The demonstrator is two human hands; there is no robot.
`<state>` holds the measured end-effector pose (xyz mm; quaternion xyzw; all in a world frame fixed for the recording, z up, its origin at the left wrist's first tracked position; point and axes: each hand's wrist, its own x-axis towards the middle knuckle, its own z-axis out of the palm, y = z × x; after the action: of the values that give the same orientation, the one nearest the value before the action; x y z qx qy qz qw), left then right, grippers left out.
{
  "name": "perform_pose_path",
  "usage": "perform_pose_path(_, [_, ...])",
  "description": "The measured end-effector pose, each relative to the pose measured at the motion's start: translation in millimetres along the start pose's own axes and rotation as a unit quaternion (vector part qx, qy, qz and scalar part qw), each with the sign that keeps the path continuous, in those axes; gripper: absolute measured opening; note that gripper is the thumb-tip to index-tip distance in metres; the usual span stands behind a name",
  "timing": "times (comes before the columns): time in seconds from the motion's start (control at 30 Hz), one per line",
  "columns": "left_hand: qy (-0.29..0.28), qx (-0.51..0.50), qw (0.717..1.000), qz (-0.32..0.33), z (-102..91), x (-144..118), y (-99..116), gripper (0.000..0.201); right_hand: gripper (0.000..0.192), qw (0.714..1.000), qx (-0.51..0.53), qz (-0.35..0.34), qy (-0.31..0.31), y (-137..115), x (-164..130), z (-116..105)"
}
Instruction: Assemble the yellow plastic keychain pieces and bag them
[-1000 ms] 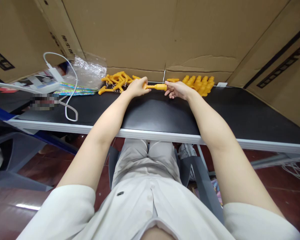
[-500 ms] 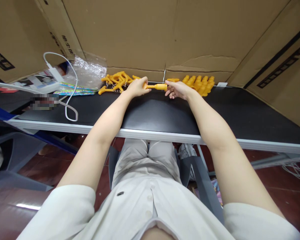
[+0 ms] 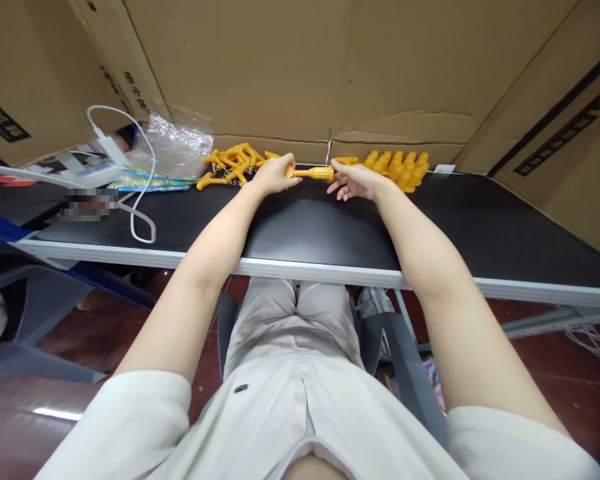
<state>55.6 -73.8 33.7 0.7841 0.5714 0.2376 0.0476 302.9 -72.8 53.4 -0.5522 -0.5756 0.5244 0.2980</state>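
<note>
In the head view, just above the centre of the frame, the left hand (image 3: 275, 175) pinched one end of a yellow plastic part (image 3: 314, 173), fingers pressed together around its thin stem. The right hand (image 3: 356, 180) met the thicker barrel end with its thumb and forefinger, the other fingers spread loose below; whether it truly gripped could not be told. The part lay level between the two hands, just over the black table (image 3: 300, 230).

To do this well, I judged that the two ends should be kept in one straight line and pushed squarely together, the stem hand held steady.

Counted: one part in hand; one pile of forked yellow pieces (image 3: 233, 165) to the left of the hands, too tangled to number; one stack of yellow barrels (image 3: 400, 168) to the right, likewise; one white cable (image 3: 139, 200); one clear plastic bag (image 3: 177, 143) at upper left.
</note>
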Motion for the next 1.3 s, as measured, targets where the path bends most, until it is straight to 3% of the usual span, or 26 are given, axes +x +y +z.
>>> perform_pose_path(0.2, [0.008, -0.004, 1.0, 0.012, 4.1, 5.2, -8.0, 0.044, 0.011, 0.997, 0.045, -0.06, -0.004, -0.4, -5.8, 2.7])
perform_pose_path(0.9, [0.01, -0.028, 0.999, 0.022, 8.5, 9.5, -16.2, 0.055, 0.012, 0.992, 0.101, -0.078, 0.015, -2.1, -1.9, 8.4])
perform_pose_path(1.03, [0.042, -0.055, 0.997, 0.03, 6.9, 8.3, -19.5, 0.081, 0.023, 0.981, 0.1, -0.154, 0.069, 0.7, 7.9, -0.9])
perform_pose_path(1.13, [0.052, -0.067, 0.996, 0.022, 6.4, 9.6, -24.8, 0.095, 0.03, 0.962, 0.057, -0.22, 0.15, 5.5, 19.3, -17.8])
perform_pose_path(1.23, [0.036, -0.062, 0.997, 0.019, 7.4, 11.6, -28.6, 0.096, 0.035, 0.929, -0.05, -0.272, 0.245, 13.4, 29.1, -35.9])
perform_pose_path(1.3, [0.026, -0.052, 0.998, 0.016, 8.2, 12.2, -28.0, 0.094, 0.039, 0.907, -0.168, -0.297, 0.247, 19.9, 33.5, -43.5])
